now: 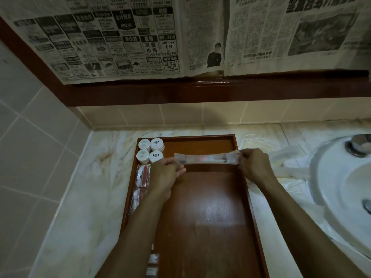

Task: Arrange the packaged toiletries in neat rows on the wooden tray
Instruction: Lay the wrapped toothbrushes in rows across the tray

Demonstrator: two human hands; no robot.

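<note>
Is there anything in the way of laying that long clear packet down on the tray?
Nothing visible is. The left hand and right hand hold the long packet by its ends above bare wood of the tray. The round tins and small packets sit along the tray's left side, clear of it.

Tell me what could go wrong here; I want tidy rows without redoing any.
1. The left hand hangs close to the four tubs; it may nudge them askew.
2. The packet, stretched between both hands, right hand, could land crooked across the tray.
</note>
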